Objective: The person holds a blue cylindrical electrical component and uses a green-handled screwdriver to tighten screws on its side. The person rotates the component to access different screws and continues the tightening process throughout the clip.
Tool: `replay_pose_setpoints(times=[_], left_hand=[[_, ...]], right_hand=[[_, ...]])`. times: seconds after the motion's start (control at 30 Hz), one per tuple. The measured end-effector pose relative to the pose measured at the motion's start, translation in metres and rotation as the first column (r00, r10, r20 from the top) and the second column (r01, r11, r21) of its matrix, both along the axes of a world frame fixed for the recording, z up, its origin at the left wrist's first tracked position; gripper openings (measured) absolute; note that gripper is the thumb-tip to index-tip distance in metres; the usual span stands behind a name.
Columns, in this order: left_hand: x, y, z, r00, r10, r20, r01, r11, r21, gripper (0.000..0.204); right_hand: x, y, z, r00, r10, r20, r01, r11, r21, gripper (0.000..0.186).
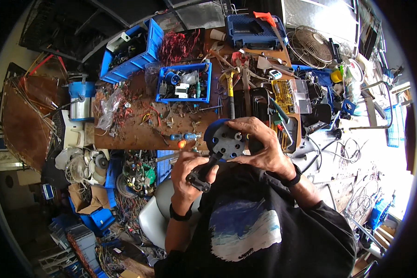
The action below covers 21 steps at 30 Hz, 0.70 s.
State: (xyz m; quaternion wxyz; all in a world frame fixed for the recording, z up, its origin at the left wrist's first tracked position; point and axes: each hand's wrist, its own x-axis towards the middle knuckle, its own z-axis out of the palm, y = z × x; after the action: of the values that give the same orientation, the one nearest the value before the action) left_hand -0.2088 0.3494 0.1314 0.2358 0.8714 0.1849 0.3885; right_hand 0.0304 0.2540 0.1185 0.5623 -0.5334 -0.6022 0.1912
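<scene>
We hold the round blue and grey plug (226, 139) just above the workbench (139, 132) edge, our right hand (259, 146) clasped around its rim, while our left hand (190, 169) grips a black tool (203, 175) against its underside. Best we keep the plug steady and the tool square to it.

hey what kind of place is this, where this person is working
Most likely a small repair or electrical workshop. The brown workbench is strewn with wire scraps, blue parts bins hold small components, and hand tools lie in a heap. The left hand and right hand hold a round blue and grey part.
</scene>
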Motion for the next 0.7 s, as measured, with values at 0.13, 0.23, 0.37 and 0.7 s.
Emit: replay_pose_setpoints(times=[0.13,0.23,0.37,0.7], left_hand=[[0.001,-0.006,-0.011,0.989,-0.007,0.15,0.031,0.988,-0.153,0.037],[0.005,-0.016,-0.014,0.968,0.182,0.173,-0.121,0.942,-0.312,0.029],[0.007,-0.019,-0.013,0.912,0.387,0.132,-0.318,0.874,-0.367,0.023],[-0.001,-0.002,-0.037,0.836,0.533,0.133,-0.087,0.367,-0.926,0.016]], right_hand=[[-0.005,0.0,-0.003,0.999,0.013,-0.041,-0.013,1.0,-0.011,0.09],[-0.007,-0.003,0.002,0.998,-0.004,-0.066,0.0,0.998,-0.061,0.094],[-0.007,0.006,0.005,0.995,0.067,-0.068,-0.071,0.996,-0.057,0.107],[-0.016,0.01,-0.003,0.987,0.146,-0.062,-0.156,0.964,-0.215,0.101]])
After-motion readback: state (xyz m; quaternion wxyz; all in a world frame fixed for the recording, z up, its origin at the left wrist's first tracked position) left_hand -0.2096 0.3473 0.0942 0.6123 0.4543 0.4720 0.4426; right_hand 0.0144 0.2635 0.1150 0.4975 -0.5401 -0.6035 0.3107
